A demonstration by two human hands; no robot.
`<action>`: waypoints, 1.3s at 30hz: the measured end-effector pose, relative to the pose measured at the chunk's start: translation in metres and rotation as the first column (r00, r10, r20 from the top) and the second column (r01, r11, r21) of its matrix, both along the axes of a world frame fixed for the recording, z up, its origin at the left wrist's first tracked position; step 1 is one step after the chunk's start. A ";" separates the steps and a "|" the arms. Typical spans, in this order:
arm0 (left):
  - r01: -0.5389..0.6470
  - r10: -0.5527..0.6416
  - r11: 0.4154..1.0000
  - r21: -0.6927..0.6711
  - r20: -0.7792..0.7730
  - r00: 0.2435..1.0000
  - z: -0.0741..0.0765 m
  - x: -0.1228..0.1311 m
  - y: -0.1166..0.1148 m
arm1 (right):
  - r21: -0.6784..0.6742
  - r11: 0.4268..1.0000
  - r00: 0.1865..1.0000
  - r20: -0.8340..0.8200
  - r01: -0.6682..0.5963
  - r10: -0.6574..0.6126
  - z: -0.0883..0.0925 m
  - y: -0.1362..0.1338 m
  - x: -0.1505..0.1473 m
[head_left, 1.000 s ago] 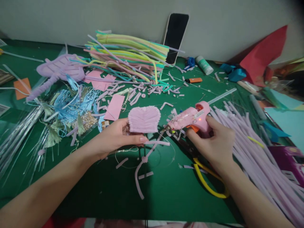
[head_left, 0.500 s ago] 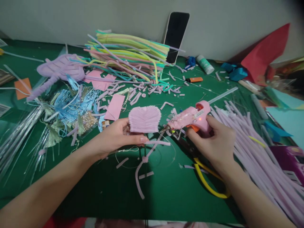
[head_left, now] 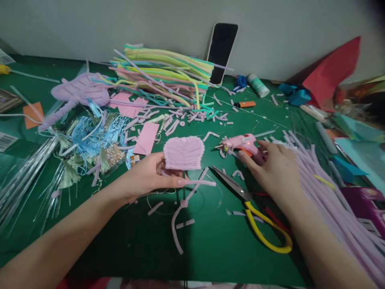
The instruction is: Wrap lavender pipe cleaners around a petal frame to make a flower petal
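My left hand (head_left: 150, 172) pinches a fuzzy pale-pink pipe-cleaner panel (head_left: 184, 154), its top edge scalloped. A short pink pipe-cleaner piece (head_left: 201, 183) sticks out from under the thumb. My right hand (head_left: 270, 164) is around the handle of a pink glue gun (head_left: 240, 142), which rests low at the table surface with its nozzle toward the left. Scissors with yellow handles (head_left: 255, 224) lie below the right hand, blades pointing up and left. A bent pink pipe-cleaner stem (head_left: 176, 224) lies beneath the panel.
A bundle of coloured pipe cleaners (head_left: 168, 68) and an upright phone (head_left: 222, 52) are at the back. Blue tassels (head_left: 99, 128) and a pink woven shape (head_left: 81, 90) lie left. Many pink pipe cleaners (head_left: 325, 192) lie right. An orange lighter (head_left: 245, 104) sits behind the glue gun.
The glue gun has moved away from the panel, back and down to the table, with my right hand loosening around it. More of the scissors shows. My left hand stays nearly still.
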State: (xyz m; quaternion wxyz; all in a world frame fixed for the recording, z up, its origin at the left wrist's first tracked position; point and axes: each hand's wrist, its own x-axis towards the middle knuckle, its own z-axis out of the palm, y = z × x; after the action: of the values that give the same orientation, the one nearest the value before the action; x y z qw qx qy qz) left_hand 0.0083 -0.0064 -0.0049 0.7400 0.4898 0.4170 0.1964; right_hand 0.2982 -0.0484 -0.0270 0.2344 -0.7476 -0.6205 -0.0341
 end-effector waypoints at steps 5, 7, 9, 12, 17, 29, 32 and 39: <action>-0.049 0.049 0.999 -0.006 -0.027 0.998 0.000 0.003 0.000 | -0.071 0.995 0.929 -0.369 -0.072 0.041 0.030 -0.025 -0.035; -0.063 0.063 0.998 -0.003 -0.026 0.998 0.000 0.005 0.000 | -0.197 0.933 0.721 -0.688 -0.301 0.088 0.040 -0.036 -0.057; -0.067 0.067 0.998 0.013 -0.025 0.997 0.002 0.006 0.000 | -0.262 0.823 0.497 -0.867 -0.505 0.029 0.041 -0.043 -0.075; -0.049 0.050 0.998 0.046 -0.037 0.998 0.004 0.007 0.000 | -0.263 0.773 0.308 -0.947 -0.577 -0.092 0.035 -0.044 -0.089; -0.040 0.047 0.997 0.072 -0.092 0.995 0.005 0.006 -0.001 | -0.218 0.857 0.255 -0.961 -0.466 -0.106 0.032 -0.039 -0.084; 0.005 0.028 0.989 0.150 -0.216 0.976 0.006 0.006 -0.003 | -0.285 0.867 0.290 -0.941 -0.409 -0.173 0.036 -0.035 -0.080; 0.021 0.015 0.989 0.145 -0.241 0.970 0.007 0.005 -0.003 | -0.287 0.861 0.344 -0.928 -0.420 -0.141 0.036 -0.034 -0.080; -0.022 0.062 0.987 0.161 -0.247 0.967 0.008 0.003 -0.004 | -0.271 0.887 0.334 -0.932 -0.374 -0.144 0.034 -0.034 -0.085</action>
State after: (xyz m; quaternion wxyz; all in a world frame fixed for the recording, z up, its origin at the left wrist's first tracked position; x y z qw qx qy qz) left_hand 0.0109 -0.0109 0.0032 0.6360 0.5587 0.5008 0.1808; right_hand 0.2133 -0.0825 0.0068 0.3728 -0.6137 -0.4150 0.5587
